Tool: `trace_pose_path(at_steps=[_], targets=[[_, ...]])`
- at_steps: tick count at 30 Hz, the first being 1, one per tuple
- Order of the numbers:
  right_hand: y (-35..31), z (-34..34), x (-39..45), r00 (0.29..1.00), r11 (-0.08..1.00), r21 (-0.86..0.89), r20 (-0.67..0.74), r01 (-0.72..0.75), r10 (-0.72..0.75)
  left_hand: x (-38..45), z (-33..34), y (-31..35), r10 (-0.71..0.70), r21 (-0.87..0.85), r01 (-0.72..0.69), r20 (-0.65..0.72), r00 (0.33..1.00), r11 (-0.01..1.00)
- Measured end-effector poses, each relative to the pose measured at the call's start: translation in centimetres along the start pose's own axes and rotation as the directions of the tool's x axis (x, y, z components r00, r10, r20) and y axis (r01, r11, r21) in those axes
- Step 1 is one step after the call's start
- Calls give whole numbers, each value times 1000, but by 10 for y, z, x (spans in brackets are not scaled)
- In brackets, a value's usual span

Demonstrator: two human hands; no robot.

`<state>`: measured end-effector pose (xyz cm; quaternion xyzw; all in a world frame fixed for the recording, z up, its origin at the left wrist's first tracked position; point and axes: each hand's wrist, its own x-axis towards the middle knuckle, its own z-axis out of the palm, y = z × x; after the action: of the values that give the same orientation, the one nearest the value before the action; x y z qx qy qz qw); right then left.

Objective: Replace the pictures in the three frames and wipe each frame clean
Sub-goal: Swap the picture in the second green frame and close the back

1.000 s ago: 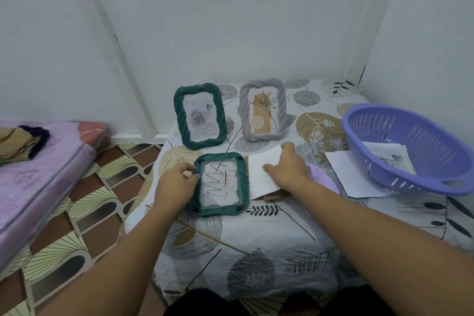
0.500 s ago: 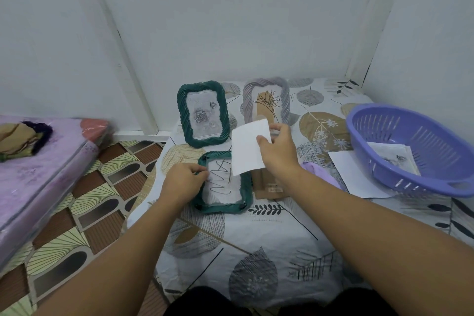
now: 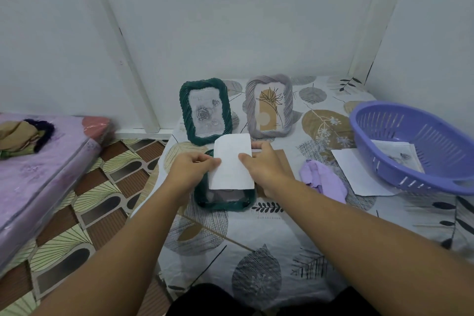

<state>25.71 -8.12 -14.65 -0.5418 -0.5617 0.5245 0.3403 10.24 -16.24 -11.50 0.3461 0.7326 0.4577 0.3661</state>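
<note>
A dark green frame (image 3: 225,202) lies flat on the table, mostly covered by a white paper (image 3: 232,161) held over it. My left hand (image 3: 189,169) pinches the paper's left edge and my right hand (image 3: 264,164) pinches its right edge. Behind them stand an upright green frame (image 3: 205,110) with a rose picture and an upright grey frame (image 3: 269,105) with a plant picture. A brown backing board (image 3: 286,161) lies under my right hand. A lilac cloth (image 3: 323,179) lies crumpled to the right.
A purple basket (image 3: 415,146) with a picture inside sits at the right, over a white sheet (image 3: 356,174). The leaf-patterned tablecloth (image 3: 256,251) covers the table against the walls. A mattress (image 3: 43,169) lies on the patterned floor at the left.
My right hand lifted the white paper from the table and brought it left over the flat green frame. My left hand left the frame's edge and took the paper's left side.
</note>
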Motion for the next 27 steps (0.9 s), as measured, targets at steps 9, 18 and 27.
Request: trace_pose_path(at_steps=[9, 18, 27], targets=[[7, -7, 7, 992, 936, -340, 111, 90, -56, 6, -10, -17, 45, 237, -31, -53, 998, 971], [12, -4, 13, 984, 835, -523, 121, 174, -130, 12, -9, -25, 98, 431, -68, -47, 994, 900], [18, -3, 14, 983, 795, -578, 122, 182, -136, 13, -9, -31, 88, 427, -67, -30, 996, 902]])
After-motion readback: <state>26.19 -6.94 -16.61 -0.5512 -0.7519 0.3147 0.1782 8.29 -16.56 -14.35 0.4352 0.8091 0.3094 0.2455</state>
